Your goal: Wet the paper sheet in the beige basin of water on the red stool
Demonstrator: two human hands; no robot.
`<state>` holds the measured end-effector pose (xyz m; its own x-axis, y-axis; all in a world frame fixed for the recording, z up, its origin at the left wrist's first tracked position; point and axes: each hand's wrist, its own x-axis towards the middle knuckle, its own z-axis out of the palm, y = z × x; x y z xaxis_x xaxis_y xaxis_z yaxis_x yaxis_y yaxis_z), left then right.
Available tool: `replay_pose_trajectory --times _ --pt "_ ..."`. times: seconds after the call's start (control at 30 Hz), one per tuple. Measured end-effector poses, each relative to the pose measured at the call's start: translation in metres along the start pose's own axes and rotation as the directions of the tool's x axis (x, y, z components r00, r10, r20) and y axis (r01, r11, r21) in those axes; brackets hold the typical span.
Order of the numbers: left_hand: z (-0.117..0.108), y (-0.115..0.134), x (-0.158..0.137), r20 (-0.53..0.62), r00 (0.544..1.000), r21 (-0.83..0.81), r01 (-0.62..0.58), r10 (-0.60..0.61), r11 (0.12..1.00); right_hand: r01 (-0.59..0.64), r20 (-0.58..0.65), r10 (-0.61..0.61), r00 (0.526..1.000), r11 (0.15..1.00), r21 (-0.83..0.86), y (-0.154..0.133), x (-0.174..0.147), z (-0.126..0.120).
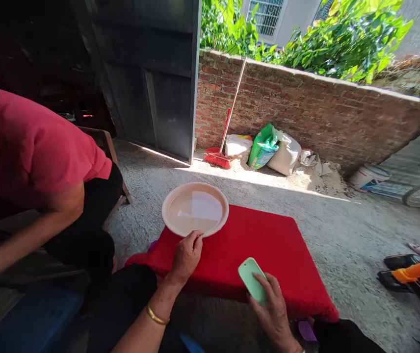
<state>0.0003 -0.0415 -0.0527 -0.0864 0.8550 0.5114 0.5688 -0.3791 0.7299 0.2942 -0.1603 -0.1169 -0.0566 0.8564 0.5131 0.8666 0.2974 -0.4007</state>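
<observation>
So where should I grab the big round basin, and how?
Probably grip the basin by its rim, one hand from the left, one from the right: it's wide, round, shows no handles and seems to hold water, so opposite grips should keep it level.

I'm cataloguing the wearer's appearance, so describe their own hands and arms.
Both hands are bare, without gloves. Above the left hand, a gold-coloured bangle circles the wrist; no sleeve shows on the left forearm. The right hand has what looks like a thin ring on one finger. The right forearm is out of frame, so its sleeve cannot be told.
</observation>
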Motion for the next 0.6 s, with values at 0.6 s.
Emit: replay_pose_trajectory --times 0.6 --pt "0.040 -0.017 -0.033 0.443 0.896 0.360 -0.208 0.030 0.909 0.127 0.031 -0.126 0.992 0.992 -0.009 -0.003 -0.071 0.010"
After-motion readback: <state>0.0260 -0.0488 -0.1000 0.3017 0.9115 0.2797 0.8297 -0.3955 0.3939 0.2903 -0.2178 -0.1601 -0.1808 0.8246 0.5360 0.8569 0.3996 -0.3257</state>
